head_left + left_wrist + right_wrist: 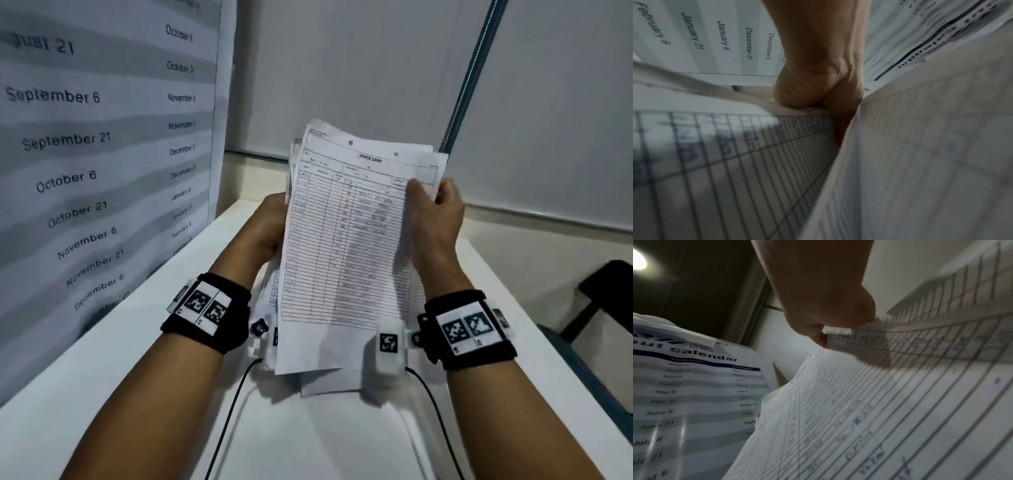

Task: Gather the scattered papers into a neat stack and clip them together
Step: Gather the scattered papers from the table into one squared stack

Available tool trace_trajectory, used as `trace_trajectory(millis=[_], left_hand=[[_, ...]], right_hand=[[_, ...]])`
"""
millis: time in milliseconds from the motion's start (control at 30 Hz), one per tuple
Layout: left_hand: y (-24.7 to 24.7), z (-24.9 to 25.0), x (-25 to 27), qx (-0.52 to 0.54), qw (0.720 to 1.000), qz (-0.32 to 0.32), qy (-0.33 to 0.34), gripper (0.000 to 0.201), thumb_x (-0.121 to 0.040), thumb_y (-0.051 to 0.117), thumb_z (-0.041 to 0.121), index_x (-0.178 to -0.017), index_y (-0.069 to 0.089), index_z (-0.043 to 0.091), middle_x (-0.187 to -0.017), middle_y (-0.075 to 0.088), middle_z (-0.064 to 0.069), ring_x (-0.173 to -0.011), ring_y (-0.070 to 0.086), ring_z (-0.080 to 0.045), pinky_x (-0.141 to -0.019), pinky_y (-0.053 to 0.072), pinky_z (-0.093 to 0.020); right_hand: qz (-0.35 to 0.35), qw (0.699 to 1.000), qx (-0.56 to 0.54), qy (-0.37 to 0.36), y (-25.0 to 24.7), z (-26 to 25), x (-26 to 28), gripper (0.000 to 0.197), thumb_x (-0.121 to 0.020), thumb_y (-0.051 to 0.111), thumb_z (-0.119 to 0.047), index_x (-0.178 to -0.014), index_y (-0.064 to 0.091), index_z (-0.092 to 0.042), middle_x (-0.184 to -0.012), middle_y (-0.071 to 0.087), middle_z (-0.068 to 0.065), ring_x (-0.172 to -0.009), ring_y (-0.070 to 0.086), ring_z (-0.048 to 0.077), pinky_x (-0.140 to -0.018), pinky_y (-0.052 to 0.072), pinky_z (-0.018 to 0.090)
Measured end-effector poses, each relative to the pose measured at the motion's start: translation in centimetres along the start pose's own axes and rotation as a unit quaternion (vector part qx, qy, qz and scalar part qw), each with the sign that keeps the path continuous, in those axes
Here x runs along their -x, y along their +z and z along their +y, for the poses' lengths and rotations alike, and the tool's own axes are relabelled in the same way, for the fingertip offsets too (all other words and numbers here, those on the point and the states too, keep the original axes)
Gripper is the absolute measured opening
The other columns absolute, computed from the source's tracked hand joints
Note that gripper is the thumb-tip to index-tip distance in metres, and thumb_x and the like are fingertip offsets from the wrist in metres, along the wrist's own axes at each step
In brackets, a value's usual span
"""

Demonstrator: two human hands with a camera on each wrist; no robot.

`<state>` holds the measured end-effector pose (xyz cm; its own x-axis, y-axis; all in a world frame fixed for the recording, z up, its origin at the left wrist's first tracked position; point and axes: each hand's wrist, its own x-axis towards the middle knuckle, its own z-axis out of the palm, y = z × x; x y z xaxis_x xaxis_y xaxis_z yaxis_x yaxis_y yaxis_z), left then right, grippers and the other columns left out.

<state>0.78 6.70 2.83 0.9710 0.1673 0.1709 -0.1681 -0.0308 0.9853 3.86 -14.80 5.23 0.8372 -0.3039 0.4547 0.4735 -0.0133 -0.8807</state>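
Nearest, the stock card sheets (346, 246) hang uneven at their lower ends above the white counter (102, 359). The left hand (270, 226) grips their left edge, thumb over, fingers behind. The right hand (435, 219) pinches the right edge, probably steadying them for squaring. Beyond, a payout calendar (102, 137) hangs left of the sheets. No clip is visible.

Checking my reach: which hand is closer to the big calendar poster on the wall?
Left. The left hand grips the papers' poster-side edge; the right hand holds the far edge from the calendar poster.
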Motion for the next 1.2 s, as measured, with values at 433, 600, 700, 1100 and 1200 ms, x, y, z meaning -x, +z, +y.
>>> trace_trajectory(millis=[433, 600, 700, 1100, 1200], left_hand=[[1.1, 1.7, 2.4, 0.086, 0.976, -0.084, 0.179, 0.105, -0.063, 0.068, 0.083, -0.143, 0.043, 0.02, -0.139, 0.057, -0.018, -0.127, 0.061, -0.027, -0.103, 0.054, -0.046], [0.3, 1.6, 1.1, -0.074, 0.98, 0.025, 0.184, 0.061, -0.09, 0.075, 0.031, -0.142, 0.046, 0.018, -0.126, 0.068, 0.006, -0.114, 0.067, -0.004, -0.103, 0.054, -0.03], [-0.8, 0.7, 0.7, -0.006, 0.988, 0.002, 0.157, 0.045, -0.095, 0.069, 0.018, -0.136, 0.051, 0.017, -0.125, 0.071, 0.001, -0.115, 0.069, -0.015, -0.097, 0.056, -0.031], [1.1, 1.7, 0.8, 0.095, 0.974, 0.049, 0.201, 0.048, -0.09, 0.07, 0.025, -0.133, 0.054, 0.011, -0.127, 0.069, -0.002, -0.118, 0.066, -0.013, -0.104, 0.051, -0.031], [0.7, 1.5, 1.2, 0.048, 0.98, 0.013, 0.193, 0.031, -0.093, 0.065, 0.031, -0.123, 0.057, 0.026, -0.127, 0.068, -0.006, -0.117, 0.066, -0.018, -0.098, 0.054, -0.028]], right_hand=[[0.156, 0.973, -0.01, -0.17, 0.5, -0.9, 1.0, 0.021, -0.094, 0.069, -0.026, -0.09, 0.053, -0.014, -0.104, 0.049, 0.007, -0.089, 0.055, 0.016, -0.076, 0.051, 0.011], [0.078, 0.98, -0.084, -0.162, -1.5, -0.3, 1.4, 0.04, -0.091, 0.073, -0.022, -0.119, 0.045, -0.017, -0.112, 0.058, 0.008, -0.09, 0.063, 0.008, -0.075, 0.056, 0.024], [-0.076, 0.989, -0.092, -0.085, -3.5, 1.0, 0.4, 0.064, -0.089, 0.075, -0.023, -0.138, 0.034, -0.019, -0.121, 0.062, 0.006, -0.106, 0.069, 0.014, -0.092, 0.057, 0.032], [-0.077, 0.986, -0.124, -0.075, -3.9, 0.8, 0.4, 0.025, -0.097, 0.064, -0.014, -0.119, 0.056, -0.006, -0.101, 0.068, -0.002, -0.09, 0.069, 0.001, -0.078, 0.055, 0.019], [-0.105, 0.988, -0.114, -0.023, -3.9, 1.9, 0.5, 0.05, -0.09, 0.067, -0.036, -0.127, 0.056, -0.003, -0.105, 0.07, -0.002, -0.093, 0.071, 0.006, -0.079, 0.056, 0.021]])
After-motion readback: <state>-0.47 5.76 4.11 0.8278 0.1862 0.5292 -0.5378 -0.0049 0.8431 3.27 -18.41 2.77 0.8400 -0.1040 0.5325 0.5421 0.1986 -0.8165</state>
